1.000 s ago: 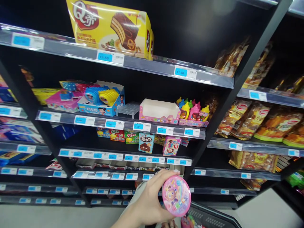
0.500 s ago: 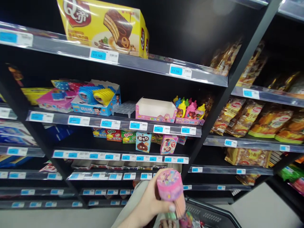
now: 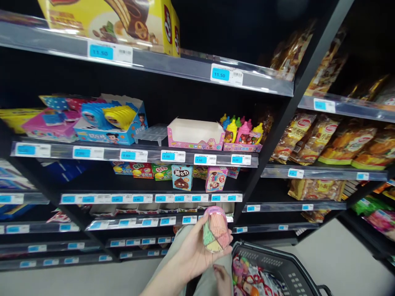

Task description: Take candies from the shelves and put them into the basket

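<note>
My left hand (image 3: 193,250) is closed around a small round clear candy tub (image 3: 216,232) with a pink lid. The tub is tipped so its clear bottom faces me, showing wedges of pink, green, yellow and red sweets. Its lid points away, toward the shelves. Below it, over the light trouser leg, my right hand (image 3: 222,279) is partly in view; how its fingers lie is hard to make out. Just right of my hands stands a dark shopping basket (image 3: 265,259) holding several colourful wrapped sweets (image 3: 253,277).
Black shelves with price tags (image 3: 173,156) rise ahead. They carry a yellow cake box (image 3: 123,24), an open pink carton (image 3: 196,133), bottle-shaped sweets (image 3: 243,133) and small snack boxes (image 3: 182,177). Bagged bread (image 3: 314,137) fills shelves to the right.
My left hand has turned the candy tub from lid toward me to bottom toward me. The view has shifted, bringing more of the basket and its contents into sight.
</note>
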Available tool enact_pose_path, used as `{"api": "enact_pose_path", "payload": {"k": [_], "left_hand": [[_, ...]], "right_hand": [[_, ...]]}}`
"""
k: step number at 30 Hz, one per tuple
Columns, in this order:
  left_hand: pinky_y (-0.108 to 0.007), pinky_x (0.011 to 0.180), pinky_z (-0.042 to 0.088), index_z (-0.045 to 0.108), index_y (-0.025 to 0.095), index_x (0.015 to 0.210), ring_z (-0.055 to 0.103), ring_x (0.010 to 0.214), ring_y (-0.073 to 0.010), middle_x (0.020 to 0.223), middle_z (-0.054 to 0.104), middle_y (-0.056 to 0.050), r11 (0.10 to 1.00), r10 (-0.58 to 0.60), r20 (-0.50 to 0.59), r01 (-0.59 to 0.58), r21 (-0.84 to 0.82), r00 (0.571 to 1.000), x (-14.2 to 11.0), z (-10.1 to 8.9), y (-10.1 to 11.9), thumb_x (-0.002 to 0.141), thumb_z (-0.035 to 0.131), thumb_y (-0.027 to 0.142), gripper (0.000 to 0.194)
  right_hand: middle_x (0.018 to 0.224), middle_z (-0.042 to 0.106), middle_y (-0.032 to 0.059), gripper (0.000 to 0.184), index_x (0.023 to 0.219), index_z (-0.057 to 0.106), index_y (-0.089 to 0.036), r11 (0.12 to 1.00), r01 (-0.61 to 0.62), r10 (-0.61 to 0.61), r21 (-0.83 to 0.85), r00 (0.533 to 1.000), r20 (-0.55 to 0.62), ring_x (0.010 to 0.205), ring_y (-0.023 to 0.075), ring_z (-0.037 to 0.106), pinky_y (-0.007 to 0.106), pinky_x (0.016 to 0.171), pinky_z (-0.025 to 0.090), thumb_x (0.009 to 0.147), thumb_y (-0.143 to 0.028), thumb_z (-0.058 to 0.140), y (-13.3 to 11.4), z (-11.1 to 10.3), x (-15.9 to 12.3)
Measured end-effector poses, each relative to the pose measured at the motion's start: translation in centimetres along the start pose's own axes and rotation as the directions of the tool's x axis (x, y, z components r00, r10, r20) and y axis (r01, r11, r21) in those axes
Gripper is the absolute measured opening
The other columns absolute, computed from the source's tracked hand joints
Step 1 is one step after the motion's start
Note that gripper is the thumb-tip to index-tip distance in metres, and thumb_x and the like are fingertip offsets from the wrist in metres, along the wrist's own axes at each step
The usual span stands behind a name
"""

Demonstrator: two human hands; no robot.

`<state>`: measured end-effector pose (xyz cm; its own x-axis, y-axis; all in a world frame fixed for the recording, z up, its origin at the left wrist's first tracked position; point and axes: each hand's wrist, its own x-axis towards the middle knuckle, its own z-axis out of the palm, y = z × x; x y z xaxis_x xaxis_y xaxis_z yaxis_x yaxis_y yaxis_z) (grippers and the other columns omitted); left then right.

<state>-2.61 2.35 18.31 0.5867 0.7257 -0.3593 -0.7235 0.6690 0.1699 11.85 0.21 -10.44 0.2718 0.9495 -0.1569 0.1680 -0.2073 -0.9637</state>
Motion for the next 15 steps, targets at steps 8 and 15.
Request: {"api": "enact_pose_path", "payload": {"k": [8,15], "left_hand": [[-0.035,0.077,0.052,0.058,0.01,0.093,0.066,0.079,-0.0219,0.08,0.067,-0.009,0.994,0.023,-0.122,-0.036,-0.099,0.992,1.7,-0.5,-0.2,0.079,0.061,0.041,0.034],[-0.035,0.08,0.052,0.056,0.01,0.099,0.065,0.083,-0.0216,0.085,0.067,-0.009,0.993,0.025,-0.146,-0.041,-0.11,0.989,2.1,-1.0,-0.4,0.078,0.063,0.039,0.037]], "right_hand": [[0.084,0.07,0.0106,0.044,0.071,0.071,-0.019,0.738,-0.261,0.257,0.622,0.961,0.098,0.077,0.0236,0.064,0.033,0.073,0.051,0.044,-0.053,0.08,-4.8,-4.9,-0.5],[0.074,0.068,0.0068,0.038,0.066,0.071,-0.019,0.666,-0.287,0.271,0.688,0.953,0.134,0.059,0.0165,0.059,0.03,0.065,0.049,0.042,-0.045,0.085,-7.6,-4.6,-2.6]]}}
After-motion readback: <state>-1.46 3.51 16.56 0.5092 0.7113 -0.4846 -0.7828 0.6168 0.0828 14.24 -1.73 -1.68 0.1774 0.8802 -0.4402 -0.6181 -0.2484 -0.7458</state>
